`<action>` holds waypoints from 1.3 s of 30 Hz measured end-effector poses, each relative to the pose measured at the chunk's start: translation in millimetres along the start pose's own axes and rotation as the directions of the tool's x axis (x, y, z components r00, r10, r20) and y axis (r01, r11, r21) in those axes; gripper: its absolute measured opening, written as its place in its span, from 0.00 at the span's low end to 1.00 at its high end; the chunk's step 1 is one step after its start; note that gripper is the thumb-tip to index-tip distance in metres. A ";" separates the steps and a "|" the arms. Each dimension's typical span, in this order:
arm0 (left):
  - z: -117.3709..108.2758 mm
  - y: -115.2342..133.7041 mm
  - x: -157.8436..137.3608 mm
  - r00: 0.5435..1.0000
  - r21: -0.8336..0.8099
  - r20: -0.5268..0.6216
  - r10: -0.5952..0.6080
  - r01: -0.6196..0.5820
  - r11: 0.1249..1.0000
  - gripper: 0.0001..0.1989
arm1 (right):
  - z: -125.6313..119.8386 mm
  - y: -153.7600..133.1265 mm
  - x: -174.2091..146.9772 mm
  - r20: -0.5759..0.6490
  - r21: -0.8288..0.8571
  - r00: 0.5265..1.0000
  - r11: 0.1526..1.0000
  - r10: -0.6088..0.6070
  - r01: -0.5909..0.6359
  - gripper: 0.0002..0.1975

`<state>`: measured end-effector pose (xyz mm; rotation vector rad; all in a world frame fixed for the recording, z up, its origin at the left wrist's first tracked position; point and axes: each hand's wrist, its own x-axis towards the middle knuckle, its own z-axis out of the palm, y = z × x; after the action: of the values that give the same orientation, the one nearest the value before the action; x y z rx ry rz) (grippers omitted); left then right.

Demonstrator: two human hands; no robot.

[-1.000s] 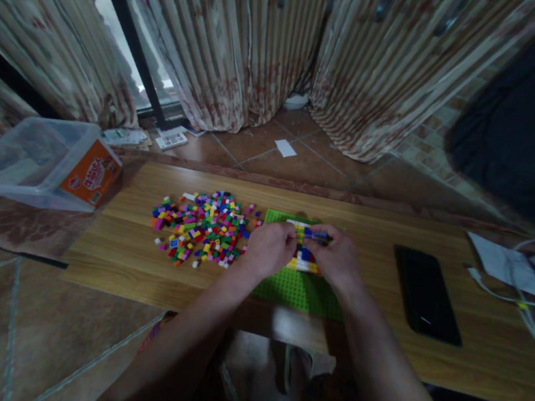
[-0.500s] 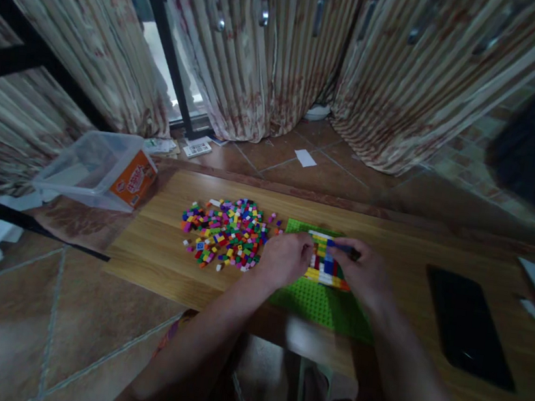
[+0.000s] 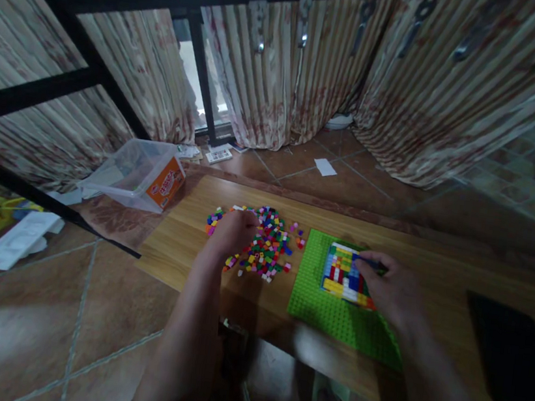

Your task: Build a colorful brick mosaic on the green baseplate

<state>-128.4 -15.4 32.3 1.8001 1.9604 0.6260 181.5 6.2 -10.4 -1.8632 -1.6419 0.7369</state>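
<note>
My left hand [image 3: 235,230] is over the pile of small coloured toy bricks [image 3: 266,246], its fingers curled together; whether a brick is between them is hidden. On the green baseplate [image 3: 308,288] lies a rectangular block of built-up bricks [image 3: 342,274] in yellow, white, red and blue rows. My right hand [image 3: 387,283] rests at the right side of this block, covering part of it. Between its thumb and fingers is a slim dark stick-like object [image 3: 373,264], too dim to name.
A clear plastic box [image 3: 128,169] with an orange label stands on the floor beyond the wooden table's [image 3: 178,241] left end. A black tablet-like slab [image 3: 507,350] lies on the right. Loose bricks [image 3: 298,236] are scattered between pile and baseplate.
My left hand has moved left from the built-up bricks to the pile, uncovering more of the block. My right hand stays at the block with the dark object. The view has shifted left.
</note>
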 end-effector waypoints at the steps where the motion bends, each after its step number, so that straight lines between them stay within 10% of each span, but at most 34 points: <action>1: -6.6 -7.4 -1.4 0.997 0.024 -0.018 -0.076 0.077 0.997 0.09 | 0.2 0.3 0.4 0.000 -0.004 1.000 1.000 0.001 -0.001 0.19; 20: -11.9 -30.0 -4.1 0.949 0.280 0.075 -0.305 0.274 0.920 0.11 | -1.5 -1.2 0.6 0.000 -0.062 0.999 0.997 -0.043 0.043 0.19; 39: 13.1 11.1 4.4 0.988 -0.224 0.071 0.137 -0.118 0.967 0.04 | 0.3 -4.8 -0.2 -0.035 0.010 0.994 0.995 -0.101 0.102 0.12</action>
<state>-112.2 -9.6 28.0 1.7932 1.6593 0.7615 177.9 6.6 -7.3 -1.7602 -1.6932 0.6668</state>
